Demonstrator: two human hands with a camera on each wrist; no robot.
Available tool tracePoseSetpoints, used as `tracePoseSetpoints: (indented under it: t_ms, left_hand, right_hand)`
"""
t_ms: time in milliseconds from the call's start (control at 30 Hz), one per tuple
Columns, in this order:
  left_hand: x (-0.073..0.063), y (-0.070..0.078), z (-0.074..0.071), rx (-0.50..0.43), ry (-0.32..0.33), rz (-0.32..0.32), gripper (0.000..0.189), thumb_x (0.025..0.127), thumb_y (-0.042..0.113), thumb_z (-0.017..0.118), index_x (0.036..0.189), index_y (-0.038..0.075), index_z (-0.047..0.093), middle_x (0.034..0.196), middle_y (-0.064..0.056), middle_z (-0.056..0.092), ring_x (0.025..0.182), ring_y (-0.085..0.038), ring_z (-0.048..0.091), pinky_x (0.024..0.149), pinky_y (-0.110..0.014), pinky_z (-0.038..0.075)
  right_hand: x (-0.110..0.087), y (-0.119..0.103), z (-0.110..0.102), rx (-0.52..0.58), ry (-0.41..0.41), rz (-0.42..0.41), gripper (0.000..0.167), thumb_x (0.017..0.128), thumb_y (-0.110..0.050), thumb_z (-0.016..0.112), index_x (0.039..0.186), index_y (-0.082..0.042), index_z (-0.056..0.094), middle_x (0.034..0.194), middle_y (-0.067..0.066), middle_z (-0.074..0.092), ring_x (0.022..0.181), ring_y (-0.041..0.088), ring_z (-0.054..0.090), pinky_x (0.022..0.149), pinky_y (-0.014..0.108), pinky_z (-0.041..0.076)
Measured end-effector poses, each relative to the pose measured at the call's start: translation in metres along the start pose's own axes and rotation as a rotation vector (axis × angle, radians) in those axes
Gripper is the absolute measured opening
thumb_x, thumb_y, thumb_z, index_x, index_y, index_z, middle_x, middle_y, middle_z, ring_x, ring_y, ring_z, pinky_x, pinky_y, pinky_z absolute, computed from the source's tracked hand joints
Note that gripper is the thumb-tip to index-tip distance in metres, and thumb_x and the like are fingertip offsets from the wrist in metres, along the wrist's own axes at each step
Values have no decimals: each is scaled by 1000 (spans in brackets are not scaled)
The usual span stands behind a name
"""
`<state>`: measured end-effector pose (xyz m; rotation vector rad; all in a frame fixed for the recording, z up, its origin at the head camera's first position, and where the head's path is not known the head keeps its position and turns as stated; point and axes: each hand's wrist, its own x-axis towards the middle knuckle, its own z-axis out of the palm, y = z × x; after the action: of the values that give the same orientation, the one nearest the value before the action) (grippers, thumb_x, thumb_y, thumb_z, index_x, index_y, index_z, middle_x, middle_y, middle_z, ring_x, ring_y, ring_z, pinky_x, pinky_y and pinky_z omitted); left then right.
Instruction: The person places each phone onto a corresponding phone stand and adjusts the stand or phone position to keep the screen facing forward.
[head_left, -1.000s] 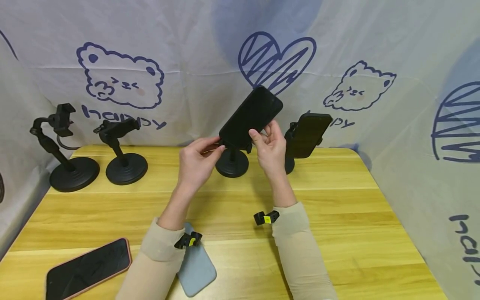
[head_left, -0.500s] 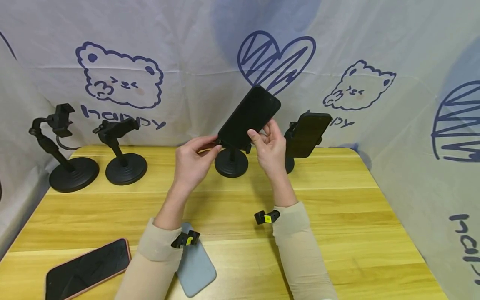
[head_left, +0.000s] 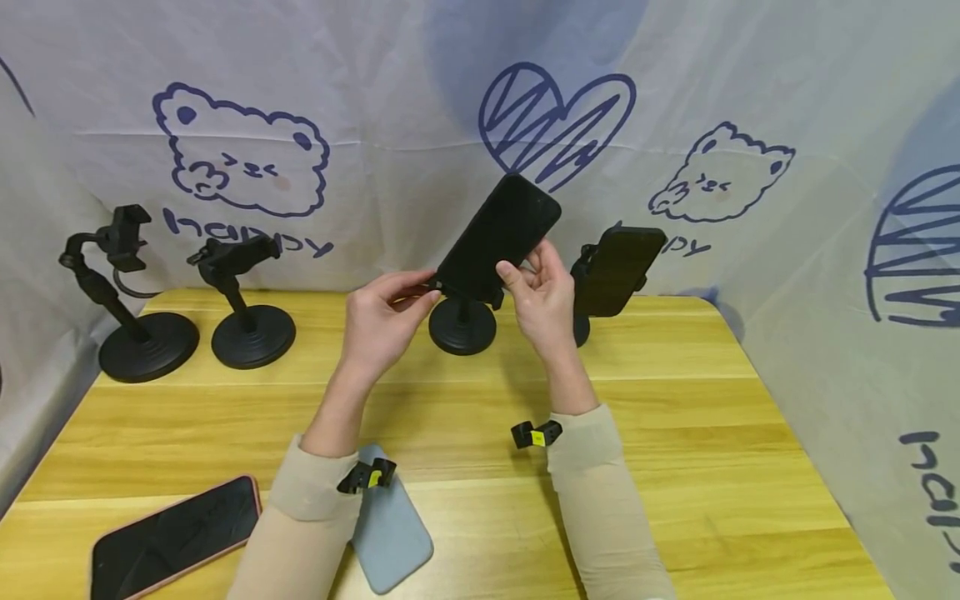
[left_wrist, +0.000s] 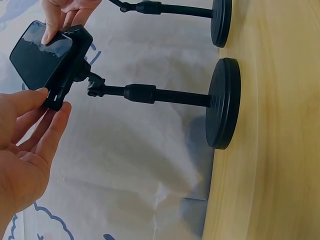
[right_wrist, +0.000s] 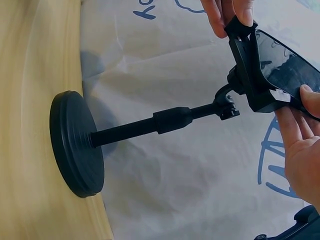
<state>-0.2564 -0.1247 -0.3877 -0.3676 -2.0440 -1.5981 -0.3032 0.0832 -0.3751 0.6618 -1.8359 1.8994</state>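
A black smartphone (head_left: 501, 233) leans tilted in the clamp (right_wrist: 245, 72) of the middle phone stand (head_left: 462, 327). My right hand (head_left: 545, 302) grips the phone by its right edge, thumb on the screen and fingers behind. At the other side, my left hand (head_left: 381, 323) pinches the end of the clamp between thumb and fingers, as the left wrist view shows. The stand's post (left_wrist: 182, 96) rises from a round black base (right_wrist: 77, 145) on the table. Most of the clamp is hidden behind the phone in the head view.
Right of the middle stand, another stand holds a second phone (head_left: 618, 271). Two stands with bare clamps (head_left: 126, 242) stand at the back left. A pink-edged phone (head_left: 176, 537) and a grey-blue phone (head_left: 393, 533) lie on the table (head_left: 720, 467) near the front. Behind hangs a drawn-on cloth (head_left: 405, 125).
My left hand has shifted slightly to the left with the clamp's end. The phone has moved a little left too, and my right hand keeps its grip almost in place.
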Motion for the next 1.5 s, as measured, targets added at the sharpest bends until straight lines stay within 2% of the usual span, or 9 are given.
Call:
tracePoseSetpoints:
  t_ms: [233,500,633,767,900,1033,1167,1233,1500]
  left_hand:
    - [2,0,-3,2,-11,-11,27,89,-2,80,115,0,79,109,-16,75,94,-26,75,79,-15,58]
    - [0,1,-6,1,-26,-36,27,89,0,80,116,1,79,108,-16,75,95,-27,75,80,-15,58]
    - [-6,-2,-6,7,-16,-49,26,89,-1,81,115,1,79,107,-15,75,94,-26,74,80,-14,58]
    - [-6,-3,-5,2,-9,-34,26,89,0,81,115,2,79,107,-15,75,94,-26,74,79,-14,58]
    - [-2,-2,-1,3,-7,-16,26,89,2,81,115,3,79,108,-14,75,94,-25,75,79,-14,58]
    - [-2,0,0,-3,2,-23,26,89,2,81,115,3,80,109,-15,75,95,-26,75,79,-14,58]
    - [-2,0,1,-19,22,-41,25,89,1,82,113,0,80,109,-16,76,96,-28,74,80,-14,57]
    - [-3,0,2,-24,32,-53,25,88,0,82,113,0,80,110,-17,76,96,-28,74,80,-14,57]
    - [-2,1,2,-46,9,-105,26,89,-2,80,114,-3,77,113,-18,74,102,-30,74,84,-21,60]
  right_hand:
    - [1,-4,0,-26,-30,0,42,97,8,67,136,13,55,128,29,67,94,6,74,81,23,61]
    - [0,-6,-1,-73,-56,43,47,97,2,69,143,5,57,133,22,68,93,9,73,81,20,58]
    - [-5,-5,0,-88,-89,35,49,97,2,69,145,3,57,135,21,67,79,11,67,70,17,52]
    - [-3,-4,0,-162,-125,-38,51,96,3,69,145,3,57,134,19,68,58,12,47,54,19,38]
    - [1,-6,-4,-217,-134,-85,49,96,1,71,144,1,59,131,17,70,53,14,40,50,22,32]
    - [1,-6,-4,-206,-134,-73,48,96,-1,71,144,0,60,130,16,71,61,11,52,55,19,39]
    - [0,-5,1,-163,-94,-18,52,96,-1,72,146,1,57,131,19,70,89,10,69,72,17,52]
    - [-1,-4,4,-144,-59,16,54,96,-1,73,147,2,56,128,21,70,101,11,70,82,18,56]
    - [-3,-5,14,-89,32,65,54,99,1,67,150,6,50,127,27,67,107,14,68,94,20,55]
